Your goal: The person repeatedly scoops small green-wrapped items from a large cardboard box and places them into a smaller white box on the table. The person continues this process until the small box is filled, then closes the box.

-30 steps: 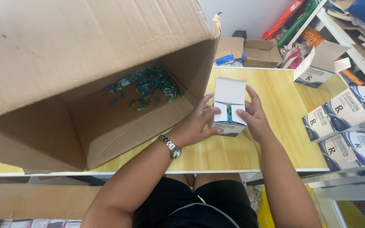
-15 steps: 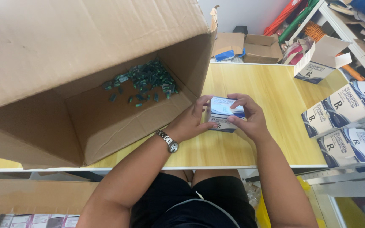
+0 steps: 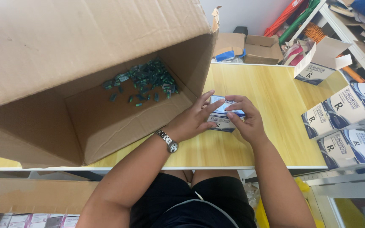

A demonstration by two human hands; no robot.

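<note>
The small white-and-blue carton (image 3: pixel 224 113) rests on the counter (image 3: pixel 271 126), long axis running left-right. Left hand (image 3: pixel 193 120) and right hand (image 3: pixel 245 120) flank it, each grip pressing its top, equally near.

White-blue carton (image 3: pixel 222 113) (big cardboard box (image 3: pixel 85 80) beside)
</note>
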